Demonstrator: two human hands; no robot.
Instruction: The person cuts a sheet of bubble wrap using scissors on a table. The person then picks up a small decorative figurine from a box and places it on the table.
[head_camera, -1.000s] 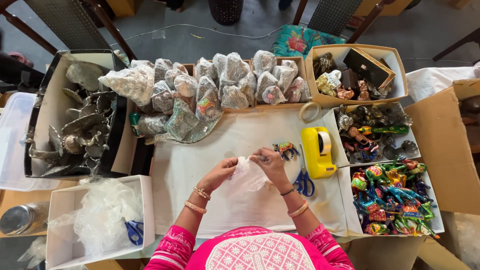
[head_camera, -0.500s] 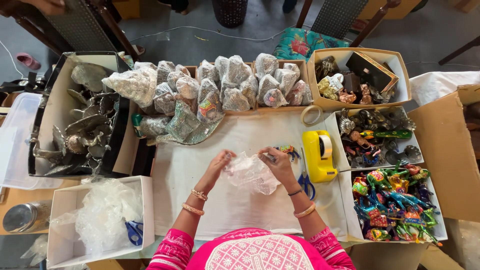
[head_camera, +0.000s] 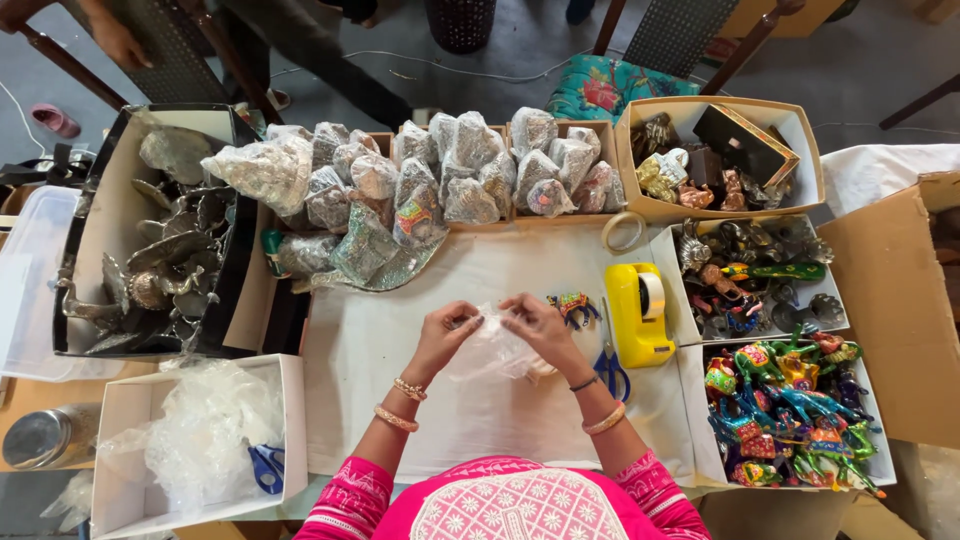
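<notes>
Clear plastic wrap, crumpled, sits pinched between both hands above the white paper sheet at table centre. Left hand grasps its left edge, right hand grips the top right, fingers curled into the film. Small painted figurine lies just beside the right hand; yellow tape dispenser and blue scissors near. Wrapped bundles line the far edge.

The bag is thin clear plastic, crinkled and glossy. The dispenser is smooth yellow plastic. The table cover is matt white paper, the boxes brown cardboard.
</notes>
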